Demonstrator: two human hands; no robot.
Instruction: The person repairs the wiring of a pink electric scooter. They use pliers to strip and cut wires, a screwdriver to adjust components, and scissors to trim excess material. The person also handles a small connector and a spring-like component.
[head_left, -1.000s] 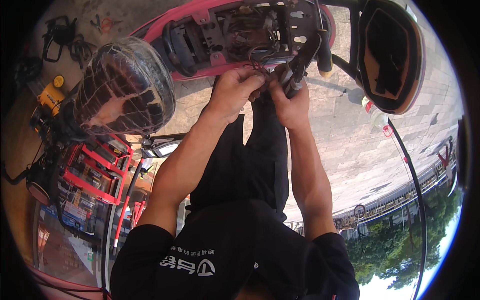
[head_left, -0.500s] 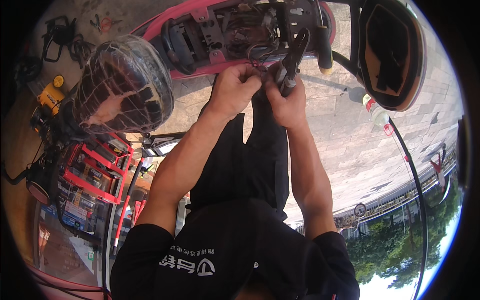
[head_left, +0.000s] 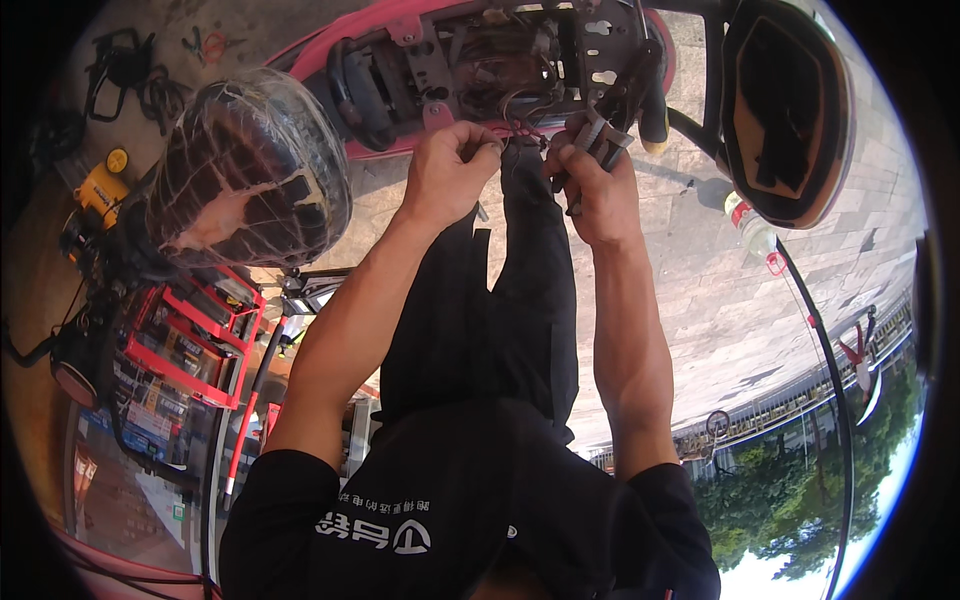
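I pinch thin red wires (head_left: pixel 515 130) in my left hand (head_left: pixel 450 170) below the opened red scooter body (head_left: pixel 400 40), steadying them for the dark-handled pliers (head_left: pixel 615 110) gripped tightly in my right hand (head_left: pixel 590 185).

scooter body (head_left: pixel 330 50): red-pink outside, dark grey and black parts inside;
wires (head_left: pixel 520 130): thin, red;
pliers (head_left: pixel 625 100): dark metal, grey handles;
seat (head_left: pixel 785 110): black with brown-orange rim;
tool tray (head_left: pixel 195 330): red frame, at the left;
power tool (head_left: pixel 100 185): yellow and black;
shirt (head_left: pixel 470 520): black, white print.
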